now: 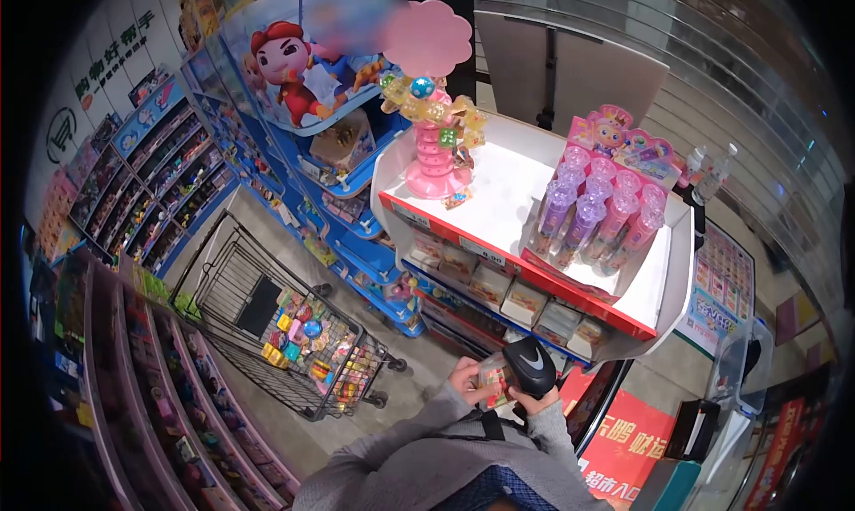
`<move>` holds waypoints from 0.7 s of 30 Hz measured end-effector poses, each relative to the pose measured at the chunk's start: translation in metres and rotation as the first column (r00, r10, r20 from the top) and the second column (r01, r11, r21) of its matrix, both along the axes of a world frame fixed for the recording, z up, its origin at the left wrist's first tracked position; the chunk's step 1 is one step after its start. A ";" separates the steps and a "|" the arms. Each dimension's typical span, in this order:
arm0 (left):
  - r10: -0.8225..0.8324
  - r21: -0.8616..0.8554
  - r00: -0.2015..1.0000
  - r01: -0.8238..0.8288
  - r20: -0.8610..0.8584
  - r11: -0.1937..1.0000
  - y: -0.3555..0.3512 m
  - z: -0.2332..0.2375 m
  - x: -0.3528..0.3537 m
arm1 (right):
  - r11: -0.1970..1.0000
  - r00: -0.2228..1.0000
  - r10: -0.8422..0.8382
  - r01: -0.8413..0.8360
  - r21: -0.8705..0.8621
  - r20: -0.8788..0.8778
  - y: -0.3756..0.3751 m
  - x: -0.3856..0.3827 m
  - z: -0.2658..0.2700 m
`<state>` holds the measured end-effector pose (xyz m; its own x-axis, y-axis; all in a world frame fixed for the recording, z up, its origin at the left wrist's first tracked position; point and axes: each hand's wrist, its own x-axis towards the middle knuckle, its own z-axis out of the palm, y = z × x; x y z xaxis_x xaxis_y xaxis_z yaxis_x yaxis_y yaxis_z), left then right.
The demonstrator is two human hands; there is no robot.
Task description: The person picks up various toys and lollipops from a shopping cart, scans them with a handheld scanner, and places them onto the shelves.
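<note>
In the head view, my left hand (465,383) is closed around a small clear package (492,375) with red and green contents, whose exact kind I cannot make out. My right hand (536,402) grips a black handheld barcode scanner (529,365), its rounded head up and overlapping the package's right side. Both hands are close together in front of my body, below the display stand's lower shelf (499,302). Parts of the fingers are hidden behind the scanner and the package.
Ahead stands a white display stand (499,173) with a red edge. On it are a pink candy tower (435,159) and a box of pink and purple tubes (598,204). A black shopping cart (276,324) with colourful packages stands left, beside curved shelves (191,395).
</note>
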<state>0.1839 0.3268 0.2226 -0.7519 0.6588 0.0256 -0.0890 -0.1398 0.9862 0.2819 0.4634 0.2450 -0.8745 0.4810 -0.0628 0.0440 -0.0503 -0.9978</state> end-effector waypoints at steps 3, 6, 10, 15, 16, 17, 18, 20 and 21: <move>-0.003 -0.066 1.000 0.002 -0.018 0.998 -0.001 -0.009 -0.011 | 0.998 0.999 -0.041 0.041 -0.036 -0.001 0.001 -0.003 0.006; 0.002 -0.027 1.000 -0.002 -0.007 1.000 -0.001 -0.006 -0.017 | 0.989 0.990 0.001 0.020 -0.148 0.142 0.005 -0.001 0.002; 0.024 -0.021 0.998 -0.025 -0.059 0.999 -0.005 0.005 -0.019 | 0.981 0.982 0.138 -0.118 0.157 -0.125 0.008 -0.017 0.015; 0.032 0.028 0.998 -0.031 -0.049 0.999 -0.015 0.012 -0.026 | 0.977 0.990 0.122 -0.131 -0.166 -0.066 0.010 -0.019 0.016; 0.023 0.066 0.997 -0.018 -0.072 0.998 -0.020 0.011 -0.032 | 0.963 0.993 0.113 -0.118 -0.243 -0.037 0.008 -0.021 0.030; 0.052 0.052 0.995 -0.048 -0.083 0.998 -0.024 0.019 -0.034 | 0.966 0.987 0.086 -0.117 -0.230 -0.139 0.007 -0.027 0.035; 0.080 0.036 0.992 -0.077 -0.095 0.996 -0.026 0.027 -0.035 | 0.963 0.989 0.033 -0.070 -0.262 -0.142 0.008 -0.027 0.028; 0.136 0.088 0.974 -0.122 -0.181 0.989 -0.031 0.032 -0.038 | 0.950 0.983 -0.006 -0.052 -0.307 -0.184 0.011 -0.031 0.027; 0.122 0.154 0.990 -0.110 -0.065 0.982 -0.034 0.032 -0.039 | 0.941 0.982 -0.020 -0.044 -0.336 -0.185 0.010 -0.033 0.031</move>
